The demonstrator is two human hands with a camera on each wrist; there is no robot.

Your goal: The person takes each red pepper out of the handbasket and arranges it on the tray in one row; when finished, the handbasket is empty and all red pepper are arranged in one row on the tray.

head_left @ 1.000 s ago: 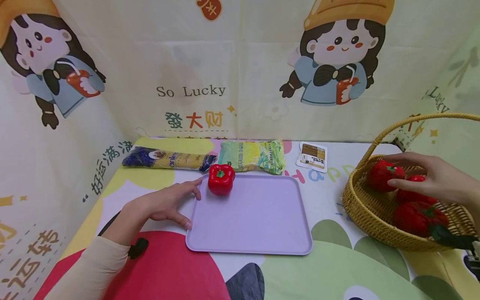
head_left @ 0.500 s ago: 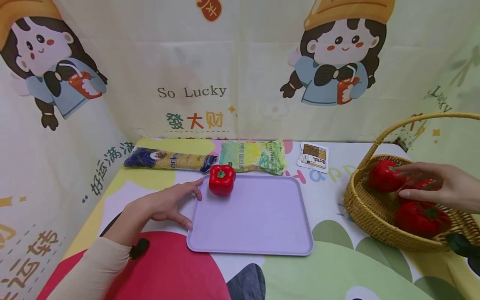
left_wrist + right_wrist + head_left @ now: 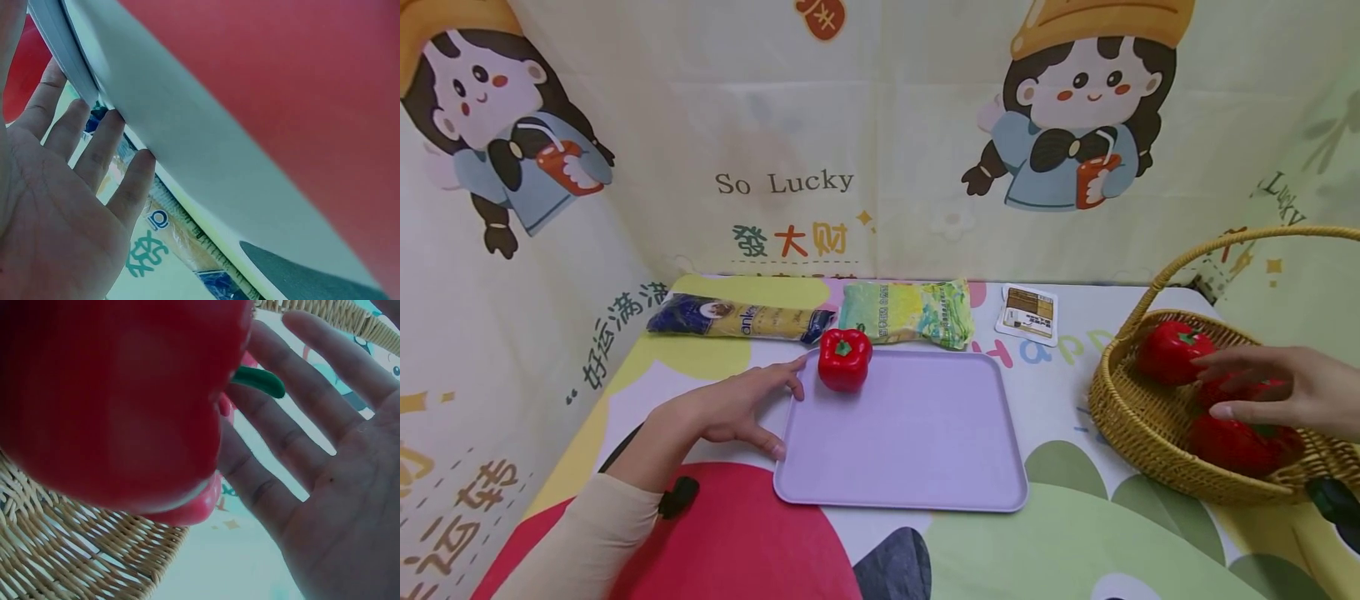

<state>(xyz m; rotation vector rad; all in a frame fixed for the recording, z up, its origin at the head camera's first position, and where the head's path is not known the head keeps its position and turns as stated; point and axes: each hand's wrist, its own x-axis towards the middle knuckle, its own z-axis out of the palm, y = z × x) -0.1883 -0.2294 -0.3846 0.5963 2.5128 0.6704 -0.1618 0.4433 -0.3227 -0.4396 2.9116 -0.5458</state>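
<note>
My left hand rests at the left edge of a lilac tray, its thumb and fingertips at the rim. In the left wrist view its fingers are extended beside the tray's side. A red bell pepper stands on the tray's far left corner. At the right, my right hand hovers over a wicker basket with several red bell peppers in it. The right wrist view shows a bell pepper close up, its green stem by the spread fingers, which grip nothing.
Behind the tray lie a long blue-and-gold pasta packet, a green-and-yellow packet and a small white-and-brown sachet. The basket's tall handle arches over its opening. A printed cloth backdrop closes off the back.
My right hand has drawn back from the far-left pepper in the basket, moving right and toward the near peppers. The left hand and the tray stay put.
</note>
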